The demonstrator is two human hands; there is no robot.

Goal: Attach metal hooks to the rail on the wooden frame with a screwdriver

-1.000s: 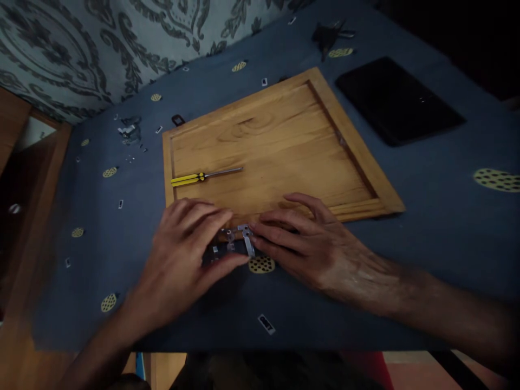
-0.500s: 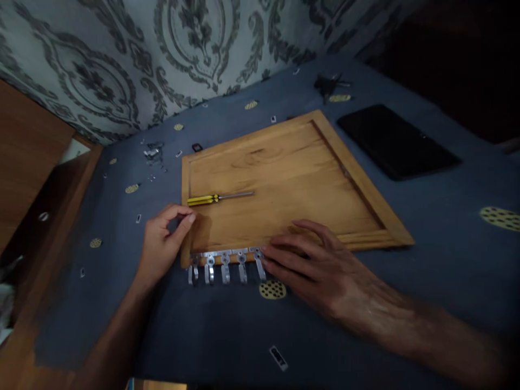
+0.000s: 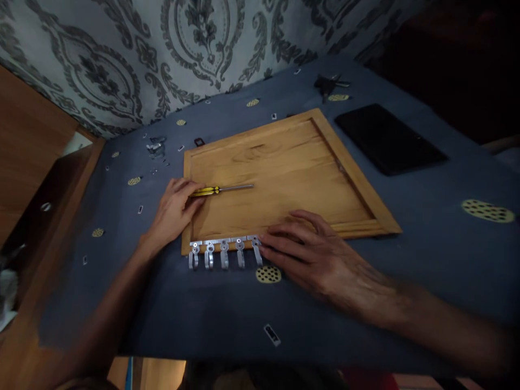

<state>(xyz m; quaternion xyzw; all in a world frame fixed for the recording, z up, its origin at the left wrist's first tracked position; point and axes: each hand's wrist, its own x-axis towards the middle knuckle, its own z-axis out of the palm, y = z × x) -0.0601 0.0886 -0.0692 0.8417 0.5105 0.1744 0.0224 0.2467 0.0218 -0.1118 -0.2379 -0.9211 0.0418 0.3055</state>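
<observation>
A yellow screwdriver (image 3: 221, 189) is seen lying flat on a wooden board (image 3: 284, 173). Its long line runs left to right, with the yellow handle to the left and the metal tip to the right. The left hand (image 3: 174, 208) is placed at the handle end, fingers loosely curled and just touching it; nothing is gripped yet. The right hand (image 3: 314, 254) is laid flat and open at the near edge of the board, touching the right end of a metal hook rail (image 3: 223, 250). Nothing is held in it. The screwdriver is much nearer to the left hand.
</observation>
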